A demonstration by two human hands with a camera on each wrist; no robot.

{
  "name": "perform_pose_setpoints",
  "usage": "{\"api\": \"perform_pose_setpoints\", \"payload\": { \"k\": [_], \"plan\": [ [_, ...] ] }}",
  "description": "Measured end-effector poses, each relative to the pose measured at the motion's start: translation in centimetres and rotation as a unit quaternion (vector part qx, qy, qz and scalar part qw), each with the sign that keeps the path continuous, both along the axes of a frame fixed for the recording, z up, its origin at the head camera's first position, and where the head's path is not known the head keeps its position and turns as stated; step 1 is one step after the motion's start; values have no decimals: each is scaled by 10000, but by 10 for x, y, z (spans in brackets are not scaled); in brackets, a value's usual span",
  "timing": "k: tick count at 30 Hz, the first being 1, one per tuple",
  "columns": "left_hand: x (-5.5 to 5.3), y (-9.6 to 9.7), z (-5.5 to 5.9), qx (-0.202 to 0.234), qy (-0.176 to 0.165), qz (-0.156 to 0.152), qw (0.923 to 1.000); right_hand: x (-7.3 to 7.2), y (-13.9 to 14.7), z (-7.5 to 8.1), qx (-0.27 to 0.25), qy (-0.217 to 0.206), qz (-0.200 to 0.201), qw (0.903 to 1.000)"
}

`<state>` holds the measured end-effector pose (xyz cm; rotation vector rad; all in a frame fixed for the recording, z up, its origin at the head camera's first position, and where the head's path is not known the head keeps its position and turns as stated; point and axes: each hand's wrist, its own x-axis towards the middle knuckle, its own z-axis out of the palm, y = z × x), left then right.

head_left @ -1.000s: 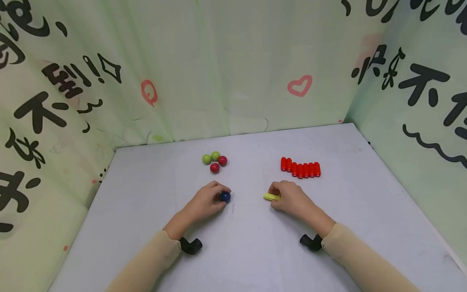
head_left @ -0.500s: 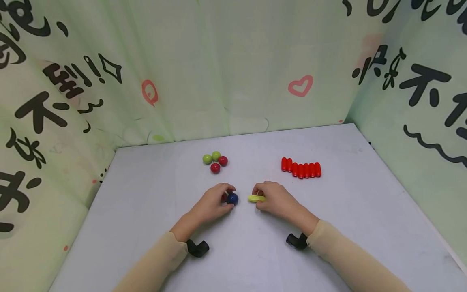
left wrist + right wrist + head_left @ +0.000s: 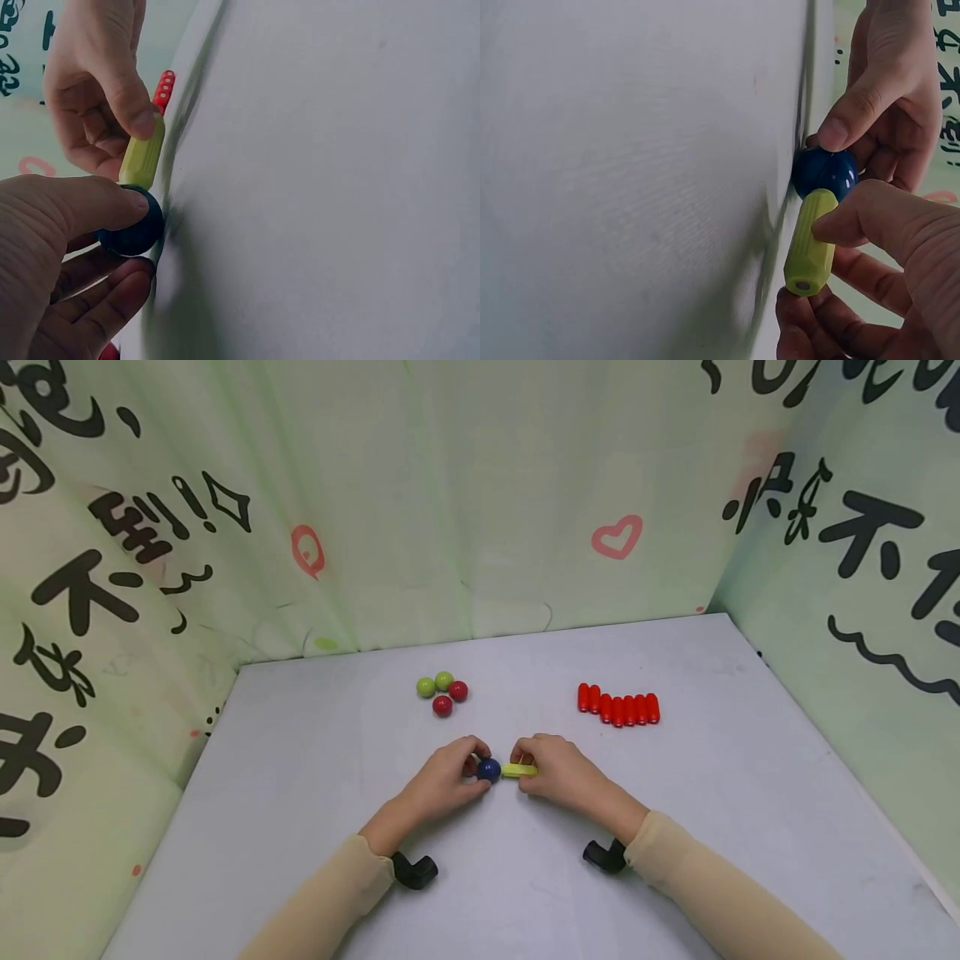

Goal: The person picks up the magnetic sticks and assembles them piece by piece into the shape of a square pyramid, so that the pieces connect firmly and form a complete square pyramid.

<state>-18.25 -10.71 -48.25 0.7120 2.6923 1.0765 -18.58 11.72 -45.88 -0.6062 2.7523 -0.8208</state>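
Observation:
Between the thumb and fingers of my left hand [image 3: 450, 777] is a glossy blue ball [image 3: 489, 770], low over the white table. My right hand [image 3: 558, 770] pinches a yellow ribbed rod [image 3: 517, 770]. One end of the rod points at the ball and appears to touch it. A small grey metal disc shows in the rod's other end in the right wrist view, where the blue ball [image 3: 825, 172] sits behind the yellow rod [image 3: 810, 244]. The left wrist view has my left thumb across the ball [image 3: 135, 229].
Beyond my left hand lie two green balls [image 3: 426, 687] and two dark red balls [image 3: 442, 706]. Several red rods [image 3: 628, 711] lie side by side at the back right. A printed curtain [image 3: 465, 510] stands behind and beside the white table [image 3: 750, 760].
Both hands have moved toward each other. The left brought the blue ball rightward and the right brought the yellow rod leftward, closing the gap. The green balls, dark red balls and red rods stayed put.

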Motion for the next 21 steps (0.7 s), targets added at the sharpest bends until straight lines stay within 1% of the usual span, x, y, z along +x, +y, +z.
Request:
{"api": "perform_pose_setpoints", "payload": {
  "k": [6, 10, 13, 15, 17, 19, 21],
  "plan": [
    [-3, 1, -4, 237, 67, -33, 9997, -1, 1, 0, -188, -83, 59, 9998],
    [-7, 0, -6, 529, -60, -2, 9986, -5, 0, -3, -428, -29, 134, 9990],
    [-12, -1, -5, 673, -231, 66, 9974, -7, -1, -5, -543, 7, 279, 9981],
    [-17, -4, -2, 623, -188, 170, 9977, -10, -3, -6, -567, 17, 487, 9972],
    [-23, -7, 3, 409, 9, 327, 9986, -12, -4, -7, -561, -3, 704, 9959],
    [-31, -10, 8, 138, 327, 478, 9982, -13, -5, -7, -558, -10, 963, 9938],
    [-41, -15, 12, -130, 647, 604, 9960, -14, -5, -7, -585, -17, 1172, 9914]
  ]
}}
